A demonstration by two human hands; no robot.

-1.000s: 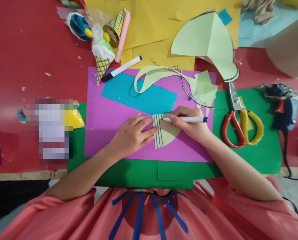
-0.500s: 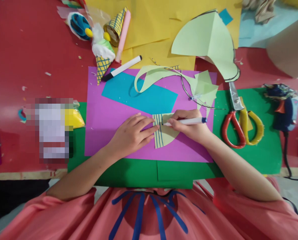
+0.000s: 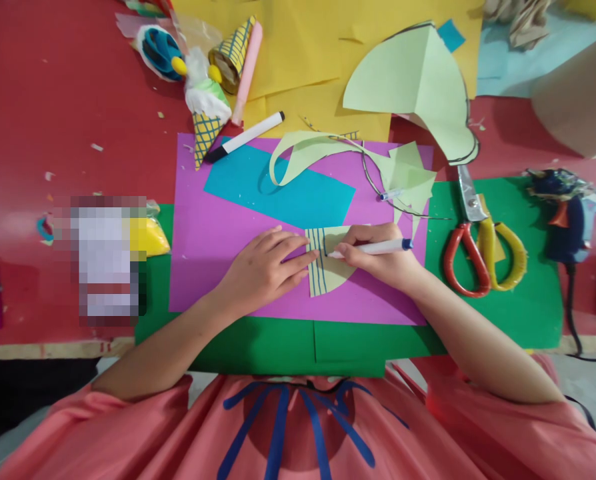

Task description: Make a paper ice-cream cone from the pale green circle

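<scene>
A pale green paper piece point(image 3: 335, 272) with a curved edge and several blue lines along its left side lies on the purple sheet point(image 3: 208, 267). My left hand point(image 3: 268, 263) rests flat with fingers spread, its fingertips on the striped edge. Between the fingers of my right hand point(image 3: 383, 257) is a white marker point(image 3: 385, 247) with a blue end; its tip touches the paper just right of the lines. Part of the paper is hidden under my right hand. Above my hands lie a blue paper piece point(image 3: 278, 183) and curled green scraps point(image 3: 408, 170).
Scissors point(image 3: 473, 233) with red and yellow handles lie right, near a glue gun point(image 3: 573, 227) with a cord. A black-and-white marker point(image 3: 248, 137), a paper ice cream cone point(image 3: 207, 123) and a pink marker point(image 3: 248, 73) lie up left. A large green paper shape point(image 3: 398, 73) is at the back.
My right hand and the marker have moved slightly down, with the tip lower on the paper. My left hand stays in place.
</scene>
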